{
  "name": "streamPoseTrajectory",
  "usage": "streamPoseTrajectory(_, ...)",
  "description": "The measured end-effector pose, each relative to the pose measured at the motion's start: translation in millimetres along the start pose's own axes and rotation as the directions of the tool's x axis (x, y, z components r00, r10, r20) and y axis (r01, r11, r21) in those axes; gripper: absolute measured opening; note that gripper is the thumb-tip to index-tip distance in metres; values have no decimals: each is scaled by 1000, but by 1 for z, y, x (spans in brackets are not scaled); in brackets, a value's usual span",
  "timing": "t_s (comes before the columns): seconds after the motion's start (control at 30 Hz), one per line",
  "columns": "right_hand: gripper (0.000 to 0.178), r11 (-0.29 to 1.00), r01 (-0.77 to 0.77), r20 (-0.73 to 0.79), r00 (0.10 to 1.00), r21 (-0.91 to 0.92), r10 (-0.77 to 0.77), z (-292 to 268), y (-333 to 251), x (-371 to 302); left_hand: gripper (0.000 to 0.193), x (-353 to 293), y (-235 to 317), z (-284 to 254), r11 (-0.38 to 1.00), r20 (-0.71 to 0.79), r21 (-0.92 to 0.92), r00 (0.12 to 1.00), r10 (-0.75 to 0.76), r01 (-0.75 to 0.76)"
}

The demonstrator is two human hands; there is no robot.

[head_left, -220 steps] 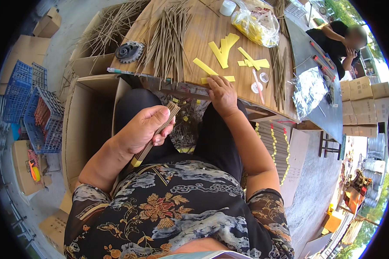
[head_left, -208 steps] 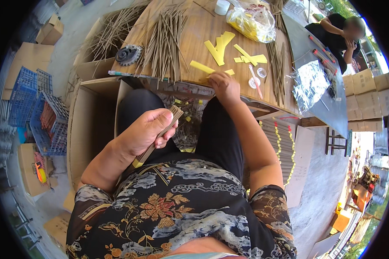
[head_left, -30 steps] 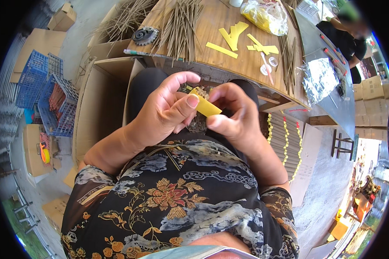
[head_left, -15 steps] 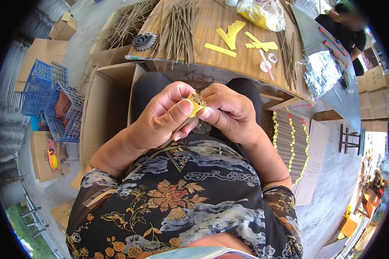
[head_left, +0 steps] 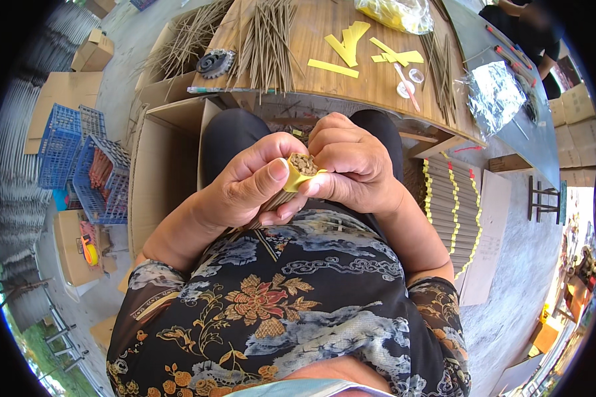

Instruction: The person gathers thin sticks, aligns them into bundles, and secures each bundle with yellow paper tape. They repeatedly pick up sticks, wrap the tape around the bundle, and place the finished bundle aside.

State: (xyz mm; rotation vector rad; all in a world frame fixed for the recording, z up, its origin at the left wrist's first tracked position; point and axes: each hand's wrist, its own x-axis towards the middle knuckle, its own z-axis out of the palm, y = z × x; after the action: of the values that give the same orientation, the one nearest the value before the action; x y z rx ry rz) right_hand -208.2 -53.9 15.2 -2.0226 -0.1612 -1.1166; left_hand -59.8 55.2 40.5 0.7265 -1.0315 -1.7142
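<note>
A bundle of thin brown incense sticks (head_left: 303, 163) stands tilted above my lap, its cut ends facing up. Yellow paper strip (head_left: 294, 181) wraps around the top of it. My left hand (head_left: 255, 180) grips the bundle from the left, thumb on the paper and fingers curled underneath. From the right, my right hand (head_left: 359, 162) pinches the paper at the bundle's edge between thumb and bent fingers. The lower part of the bundle is hidden behind my left fingers.
Ahead, a wooden table (head_left: 338, 99) bears loose brown sticks (head_left: 266, 46), yellow paper strips (head_left: 334, 68), a small white dish (head_left: 405, 89) and a black gear-like wheel (head_left: 216, 63). Yellow-banded bundles (head_left: 451, 205) lie right. An open carton (head_left: 159, 172) and blue crates (head_left: 102, 185) stand left.
My right fingers have shifted along the yellow paper, and more of the sticks' ends shows. The bundle stays in my left hand. The whole view has shifted slightly.
</note>
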Motion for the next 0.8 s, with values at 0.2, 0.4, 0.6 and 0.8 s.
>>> streamPoseTrajectory(0.2,35,981,-124,-52,990,150,133,-4,-1,-6,33,-1,1,1,995,160,-91,987,-31,46)
streamPoseTrajectory(0.4,46,998,-2,-69,998,62,6,-6,-11,-1,29,2,-4,4,994,49,83,996,73,-77)
streamPoseTrajectory(0.6,38,997,78,-98,992,-11,-79,-12,-21,-2,29,6,23,17,718,85,672,982,168,-181)
streamPoseTrajectory(0.8,39,997,79,-70,994,-17,-80,-16,-32,-1,36,7,30,25,809,137,582,991,-2,-79)
